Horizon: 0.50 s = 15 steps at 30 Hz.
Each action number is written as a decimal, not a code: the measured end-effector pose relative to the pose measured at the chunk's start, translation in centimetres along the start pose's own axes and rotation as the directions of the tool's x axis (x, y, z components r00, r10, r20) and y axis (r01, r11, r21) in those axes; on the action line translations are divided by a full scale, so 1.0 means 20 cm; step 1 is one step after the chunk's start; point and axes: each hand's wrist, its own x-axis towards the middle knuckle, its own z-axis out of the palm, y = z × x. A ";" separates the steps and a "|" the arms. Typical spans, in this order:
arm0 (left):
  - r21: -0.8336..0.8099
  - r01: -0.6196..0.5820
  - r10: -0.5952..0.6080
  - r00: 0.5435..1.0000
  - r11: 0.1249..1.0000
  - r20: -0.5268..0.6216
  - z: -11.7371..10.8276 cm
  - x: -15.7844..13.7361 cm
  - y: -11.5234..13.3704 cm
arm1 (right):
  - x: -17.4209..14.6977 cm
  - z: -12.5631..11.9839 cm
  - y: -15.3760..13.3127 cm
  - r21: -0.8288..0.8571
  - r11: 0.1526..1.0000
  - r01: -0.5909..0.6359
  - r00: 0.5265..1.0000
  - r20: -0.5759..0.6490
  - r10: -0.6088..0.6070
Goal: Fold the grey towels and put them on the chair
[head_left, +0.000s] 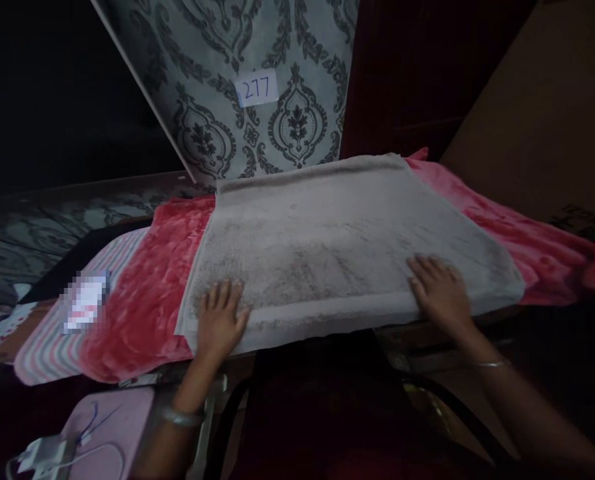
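A grey towel-like cloth (317, 233) with darker smudged patches lies spread over a red and pink plush blanket (142, 293). My left hand (222, 317) rests palm down on the cloth's near left corner, fingers spread. Near the cloth's front edge on the right, my right hand (441, 293) lies flat with its fingers stretched out. Neither hand grips anything. The cloth's front edge hangs slightly over the near side, and its surface looks mostly smooth.
A striped padded cover (52, 347) with a blurred-out item (84, 303) shows at the left. A white power adapter (44, 457) with a cable lies on a pink stool (110, 417). Behind, patterned wallpaper (297, 127) carries a paper marked 277 (257, 88). A brown panel (542, 113) stands at right.
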 end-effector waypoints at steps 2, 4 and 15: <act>0.029 0.116 -0.116 0.993 0.993 -0.011 0.01 -0.08 -0.20 | -0.06 -0.03 0.20 -0.013 0.995 -0.104 0.993 -0.051 0.103; 0.030 0.216 -0.216 0.976 0.976 0.006 0.02 -0.14 -0.34 | -0.10 -0.06 0.30 -0.009 0.978 -0.211 0.974 -0.087 0.209; -0.196 -0.118 0.129 0.991 0.973 0.045 -0.12 0.20 0.20 | 0.23 0.06 -0.57 0.222 0.922 0.317 0.936 0.080 -0.341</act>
